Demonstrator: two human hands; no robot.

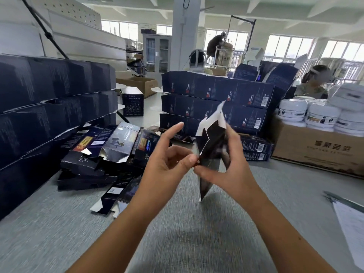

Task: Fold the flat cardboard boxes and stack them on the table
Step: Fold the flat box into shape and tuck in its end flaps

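Note:
A flat dark cardboard box (211, 146) with a white inner flap stands on end above the grey table (187, 233), blurred by motion. My right hand (226, 168) grips its right edge, thumb at the lower left corner. My left hand (169, 164) pinches the box's left edge between thumb and a bent finger, its forefinger pointing up. A heap of flat dark boxes (102, 154) lies to the left. Folded dark boxes are stacked at the left (49, 107) and at the back (216, 103).
A brown carton (319, 152) holding several white jars (315, 117) stands at the right. A clipboard with paper (350, 219) lies at the right edge. One upright folded box (133, 104) sits behind the heap. Other people work beyond the far stack.

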